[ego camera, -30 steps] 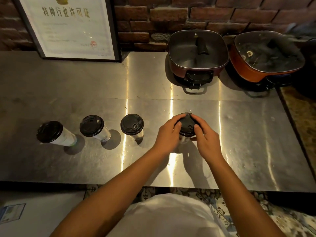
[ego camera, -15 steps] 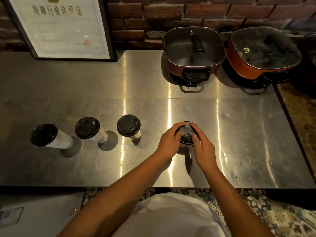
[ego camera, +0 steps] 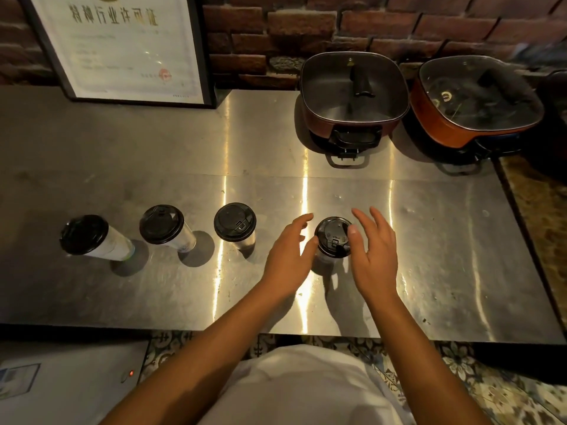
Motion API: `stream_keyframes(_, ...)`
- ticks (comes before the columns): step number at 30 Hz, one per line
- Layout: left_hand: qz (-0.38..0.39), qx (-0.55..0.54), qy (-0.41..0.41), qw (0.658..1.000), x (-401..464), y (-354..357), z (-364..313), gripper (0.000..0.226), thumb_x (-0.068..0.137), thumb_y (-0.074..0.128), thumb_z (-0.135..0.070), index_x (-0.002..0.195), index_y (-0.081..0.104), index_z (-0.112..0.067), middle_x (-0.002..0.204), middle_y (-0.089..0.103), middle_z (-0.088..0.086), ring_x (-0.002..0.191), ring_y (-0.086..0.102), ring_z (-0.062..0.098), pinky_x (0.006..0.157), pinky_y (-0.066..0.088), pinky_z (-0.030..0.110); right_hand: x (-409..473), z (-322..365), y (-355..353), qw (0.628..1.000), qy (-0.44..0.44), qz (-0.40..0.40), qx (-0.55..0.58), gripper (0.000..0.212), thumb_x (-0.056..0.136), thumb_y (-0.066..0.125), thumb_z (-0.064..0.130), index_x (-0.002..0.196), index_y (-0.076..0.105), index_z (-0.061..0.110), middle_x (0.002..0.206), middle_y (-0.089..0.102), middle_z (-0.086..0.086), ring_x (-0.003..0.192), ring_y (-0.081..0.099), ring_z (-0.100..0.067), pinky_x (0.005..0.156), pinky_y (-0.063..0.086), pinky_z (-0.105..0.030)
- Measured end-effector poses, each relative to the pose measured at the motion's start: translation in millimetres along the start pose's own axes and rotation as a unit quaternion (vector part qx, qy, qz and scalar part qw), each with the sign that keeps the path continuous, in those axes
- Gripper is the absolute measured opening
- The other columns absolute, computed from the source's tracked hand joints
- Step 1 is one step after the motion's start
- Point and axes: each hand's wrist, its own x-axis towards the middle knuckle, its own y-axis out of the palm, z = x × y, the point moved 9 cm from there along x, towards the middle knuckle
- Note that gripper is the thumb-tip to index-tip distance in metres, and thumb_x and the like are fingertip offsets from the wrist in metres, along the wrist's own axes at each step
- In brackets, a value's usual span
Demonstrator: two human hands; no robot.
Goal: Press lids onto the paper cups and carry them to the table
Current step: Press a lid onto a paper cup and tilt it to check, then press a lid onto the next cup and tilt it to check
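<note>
Head camera view: the fingers (ego camera: 365, 220) of the right hand (ego camera: 376, 256) were spread and released, its thumb just touching the rim of the black lid (ego camera: 333, 236); the fingers of the left hand (ego camera: 288, 256) were likewise loose and holding nothing, with the thumb tip near the lid's other side. Between the two hands stood the fourth paper cup (ego camera: 326, 257), upright on the steel desk (ego camera: 445, 256), its lid apparently seated. To its left three more lidded cups (ego camera: 234, 222) stood in a row, well apart from each other. At the back of the desk sat two square pots (ego camera: 352, 96) and a framed certificate (ego camera: 122, 47) against the brick wall. The pressing step looked finished for all four cups. The next move would call for closing each hand around a cup's body, not its lid, and lifting it level for carrying.
</note>
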Motion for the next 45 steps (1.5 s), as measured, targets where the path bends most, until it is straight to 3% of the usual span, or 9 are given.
stream_keyframes(7,-0.097,-0.106,-0.083,0.986,-41.5,-84.7,45.0,0.025,0.104,0.056,-0.026,0.127,0.058,-0.036,0.11,0.069,-0.005,0.095,0.072,0.011,0.074,0.06,0.026,6.7,71.1,27.2,0.995,-0.079,0.035,0.041,0.044,0.1,0.054,0.035,0.143,0.054,0.035,0.162,0.039,0.003,0.149,0.033,-0.017,0.113,0.027,-0.027)
stream_keyframes(15,-0.175,-0.095,-0.147,0.969,-44.2,-144.8,99.8,0.029,0.105,0.051,-0.032,0.133,0.056,-0.036,0.113,0.068,-0.001,0.091,0.073,0.016,0.085,0.061,0.043,5.0,122.4,113.7,0.979,-0.078,0.182,0.055,0.049,0.104,0.055,0.028,0.151,0.045,0.038,0.168,0.03,0.002,0.153,0.027,-0.018,0.111,0.024,-0.028)
stream_keyframes(18,-0.168,-0.092,-0.15,0.97,-29.0,-151.2,108.0,0.035,0.105,0.05,-0.036,0.14,0.05,-0.04,0.109,0.064,-0.007,0.099,0.071,0.022,0.088,0.06,0.045,8.3,122.9,148.3,0.972,-0.004,0.224,0.076,0.049,0.105,0.053,0.033,0.153,0.043,0.039,0.165,0.037,0.001,0.149,0.037,-0.019,0.105,0.03,-0.024)
stream_keyframes(26,-0.097,-0.091,-0.158,0.978,12.7,-140.8,117.3,0.043,0.108,0.04,-0.045,0.149,0.033,-0.051,0.137,0.064,0.003,0.114,0.07,0.03,0.096,0.059,0.053,9.3,108.9,194.8,0.964,0.054,0.259,-0.009,0.045,0.106,0.048,0.031,0.151,0.045,0.037,0.146,0.059,-0.006,0.12,0.062,-0.025,0.096,0.046,-0.031)
stream_keyframes(30,-0.085,-0.122,-0.151,0.977,14.7,-139.8,114.5,0.042,0.109,0.041,-0.037,0.15,0.037,-0.044,0.142,0.061,0.004,0.118,0.068,0.029,0.094,0.061,0.046,9.3,111.9,189.9,0.966,0.061,0.251,0.005,0.042,0.107,0.048,0.024,0.148,0.05,0.033,0.141,0.064,-0.003,0.125,0.061,-0.024,0.097,0.046,-0.027)
stream_keyframes(33,-0.1,-0.134,-0.138,0.976,7.2,-140.4,117.1,0.041,0.11,0.043,-0.032,0.149,0.041,-0.043,0.137,0.063,0.001,0.118,0.068,0.027,0.096,0.06,0.046,3.9,112.0,184.4,0.963,0.067,0.26,0.016,0.04,0.106,0.049,0.026,0.145,0.052,0.035,0.138,0.066,-0.001,0.122,0.063,-0.024,0.102,0.055,-0.041)
stream_keyframes(36,-0.103,-0.146,-0.136,0.975,-3.8,-134.0,120.0,0.042,0.11,0.044,-0.029,0.15,0.042,-0.04,0.13,0.06,-0.007,0.117,0.066,0.02,0.092,0.062,0.037,-7.6,107.6,176.4,0.961,0.072,0.266,0.035,0.041,0.104,0.05,0.025,0.143,0.053,0.04,0.131,0.067,-0.003,0.111,0.069,-0.028,0.094,0.06,-0.049)
stream_keyframes(39,-0.11,-0.141,-0.13,0.975,-18.6,-128.6,115.0,0.043,0.109,0.045,-0.026,0.15,0.044,-0.036,0.124,0.057,-0.011,0.11,0.064,0.013,0.077,0.059,0.016,-20.4,100.2,166.8,0.959,0.08,0.267,0.051,0.044,0.101,0.053,0.022,0.139,0.054,0.043,0.119,0.066,0.003,0.097,0.073,-0.024,0.087,0.062,-0.049)
stream_keyframes(45,-0.119,-0.13,-0.11,0.978,-44.9,-116.0,113.2,0.043,0.109,0.046,-0.022,0.152,0.046,-0.027,0.134,0.061,-0.002,0.115,0.067,0.022,0.071,0.055,0.009,-46.4,80.4,155.1,0.943,0.13,0.289,0.103,0.047,0.099,0.058,0.022,0.142,0.055,0.04,0.124,0.067,0.0,0.1,0.073,-0.025,0.084,0.064,-0.042)
